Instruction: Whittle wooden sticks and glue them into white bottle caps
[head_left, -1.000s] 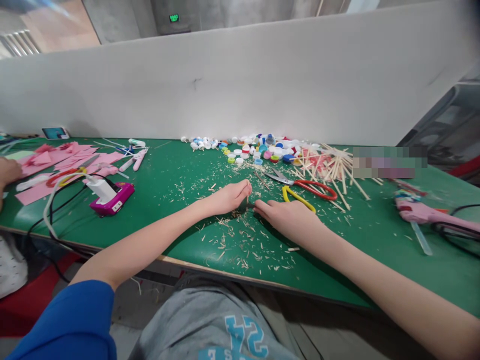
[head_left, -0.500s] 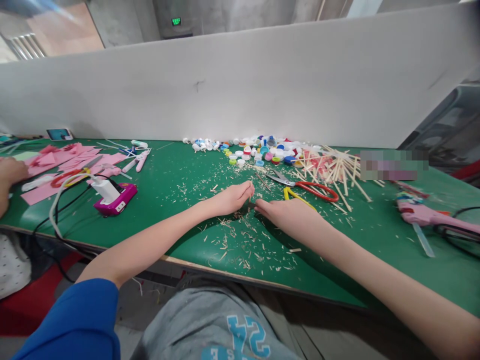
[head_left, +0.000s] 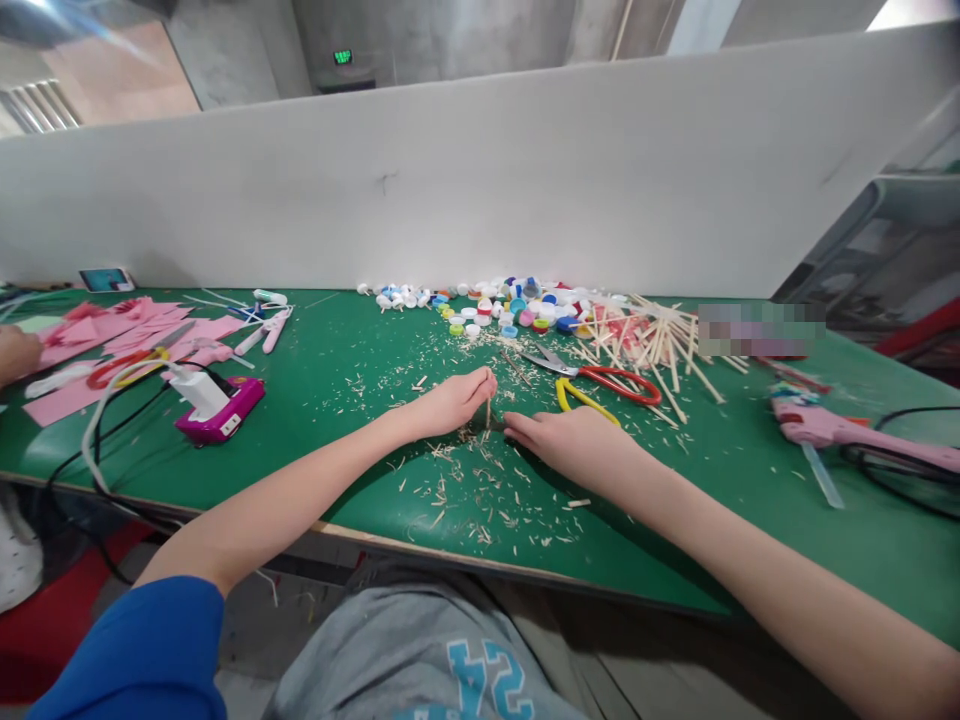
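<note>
A: Watching from my remote seat, I ask: what is the state of the grip?

B: I see the left hand (head_left: 461, 400) pinching a stick (head_left: 489, 413), roughly upright above the table (head_left: 315, 410); the right hand (head_left: 566, 440), fingers narrow, holds a dark tool (head_left: 497, 425). Whether tool and stick touch, I cannot tell.

A: Likely faults?

B: In my judgement, a slip of the tool, if sharp, could nick the left hand, the cause being a short hold on the stick. The scissors (head_left: 551, 362), lying open just beyond the right hand, could catch it.

A: Surface and room?

B: Green, strewn with shavings (head_left: 487, 500); caps (head_left: 517, 305) behind, near a pale panel (head_left: 465, 180); beyond, grey walls (head_left: 450, 40) and a lit green sign (head_left: 343, 57).
</note>
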